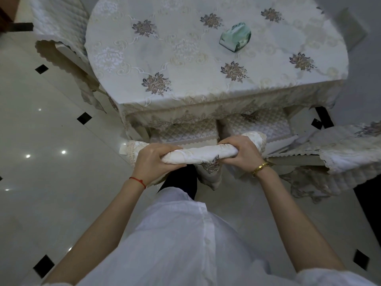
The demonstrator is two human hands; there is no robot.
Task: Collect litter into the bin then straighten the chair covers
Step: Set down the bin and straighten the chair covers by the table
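A cream chair cover (203,155) with lace edging and a flower pattern lies bunched over the top of a chair back right in front of me. My left hand (155,159) grips its left part, fingers curled around the fabric. Closed on the cover's right part is my right hand (240,154), near the lace corner. The chair's quilted seat cushion (185,132) shows beyond my hands, tucked under the table. No bin is in view.
A round table with an embroidered floral cloth (206,58) fills the middle, with a green tissue pack (235,36) on it. A covered chair (59,23) stands at the far left and another (348,149) at the right. Glossy tiled floor (51,162) lies to my left.
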